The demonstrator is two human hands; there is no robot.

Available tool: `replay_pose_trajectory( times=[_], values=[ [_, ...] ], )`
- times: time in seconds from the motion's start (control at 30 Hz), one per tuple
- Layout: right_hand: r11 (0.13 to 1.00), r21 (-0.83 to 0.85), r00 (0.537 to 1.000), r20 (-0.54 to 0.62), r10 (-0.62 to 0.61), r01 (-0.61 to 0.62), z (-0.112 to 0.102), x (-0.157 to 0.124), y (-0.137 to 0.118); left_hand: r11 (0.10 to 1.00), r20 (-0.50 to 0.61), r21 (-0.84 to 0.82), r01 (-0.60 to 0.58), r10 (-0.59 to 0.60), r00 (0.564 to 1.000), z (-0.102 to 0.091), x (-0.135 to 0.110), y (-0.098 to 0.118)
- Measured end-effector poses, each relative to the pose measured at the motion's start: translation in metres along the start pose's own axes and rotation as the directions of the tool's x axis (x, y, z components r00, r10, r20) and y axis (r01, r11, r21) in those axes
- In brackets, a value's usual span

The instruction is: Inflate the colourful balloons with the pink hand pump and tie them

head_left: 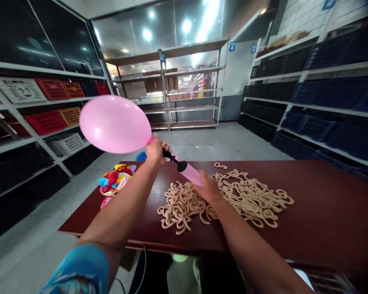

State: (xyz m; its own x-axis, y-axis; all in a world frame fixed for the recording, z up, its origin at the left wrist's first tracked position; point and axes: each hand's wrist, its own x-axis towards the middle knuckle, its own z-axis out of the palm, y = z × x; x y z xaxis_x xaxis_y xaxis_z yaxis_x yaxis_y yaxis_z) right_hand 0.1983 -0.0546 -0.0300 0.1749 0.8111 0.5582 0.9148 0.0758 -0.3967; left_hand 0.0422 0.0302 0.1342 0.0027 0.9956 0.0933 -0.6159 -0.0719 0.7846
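A large inflated pink balloon [115, 123] stands out to the left of my left hand [157, 150]. That hand is closed round the balloon's neck and the black end of a balloon pump [191, 174]; my fingers hide how the two join. A black rod shows between the hand and the pump's pink barrel. My right hand [207, 187] wraps round the barrel's lower end, above the table. Below and beside it lie many curled beige pieces [248, 198], rope-like in look. Several uninflated balloons [116, 179] in mixed colours are heaped on the table left of my left forearm.
The dark red-brown table [325, 204] spans the front. Shelves with red, orange and white crates [20, 90] run along the left. Dark blue crates [340, 96] fill racks on the right. A metal rack [191, 108] stands at the back. A cable [144, 265] hangs below the table's front edge.
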Motion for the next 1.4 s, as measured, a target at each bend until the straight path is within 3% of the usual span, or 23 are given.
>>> replay_pose_trajectory(
  times=[0.13, 0.23, 0.33, 0.63, 0.73, 0.87, 1.07, 1.17, 1.27, 1.4],
  values=[
    [1.000, 0.030, 0.999, -0.054, -0.005, 0.006, 0.003, 0.002, 0.002, 0.994, 0.022, 0.013, -0.113, 0.113, 0.993, 0.003, 0.013, 0.055],
    [1.000, 0.028, 0.997, -0.075, -0.006, 0.008, 0.003, 0.004, 0.004, 0.987, 0.009, 0.002, -0.162, 0.162, 0.987, 0.002, 0.019, 0.072],
    [1.000, 0.017, 0.999, -0.054, -0.001, 0.002, 0.000, 0.003, 0.006, 0.986, -0.016, -0.019, -0.167, 0.167, 0.986, -0.002, 0.018, 0.060],
    [0.999, -0.029, 1.000, 0.024, -0.013, 0.014, 0.001, -0.001, 0.008, 1.000, -0.069, -0.020, 0.018, -0.020, 0.997, 0.000, -0.006, -0.036],
    [1.000, -0.021, 0.999, 0.050, -0.003, 0.004, 0.001, -0.001, 0.007, 0.996, -0.091, -0.019, 0.086, -0.088, 0.992, 0.001, -0.013, -0.053],
    [1.000, -0.012, 1.000, 0.019, -0.011, 0.012, 0.000, 0.000, 0.006, 0.997, -0.070, -0.026, 0.071, -0.073, 0.995, 0.001, -0.009, -0.036],
    [0.997, 0.026, 0.994, -0.083, -0.076, 0.079, 0.002, 0.004, 0.009, 0.995, 0.006, 0.001, -0.097, 0.097, 0.995, -0.001, 0.014, 0.041],
    [0.998, 0.020, 0.993, -0.097, -0.065, 0.067, 0.005, 0.004, 0.010, 0.990, 0.014, 0.001, -0.140, 0.140, 0.990, -0.004, 0.022, 0.061],
    [0.999, 0.012, 0.998, -0.055, -0.030, 0.031, 0.007, 0.003, 0.011, 0.993, -0.009, -0.022, -0.117, 0.116, 0.993, -0.009, 0.025, 0.054],
    [1.000, -0.010, 1.000, 0.008, -0.018, 0.018, 0.004, -0.001, 0.010, 0.998, -0.043, -0.032, -0.047, 0.046, 0.998, -0.010, 0.018, 0.013]
  ],
)
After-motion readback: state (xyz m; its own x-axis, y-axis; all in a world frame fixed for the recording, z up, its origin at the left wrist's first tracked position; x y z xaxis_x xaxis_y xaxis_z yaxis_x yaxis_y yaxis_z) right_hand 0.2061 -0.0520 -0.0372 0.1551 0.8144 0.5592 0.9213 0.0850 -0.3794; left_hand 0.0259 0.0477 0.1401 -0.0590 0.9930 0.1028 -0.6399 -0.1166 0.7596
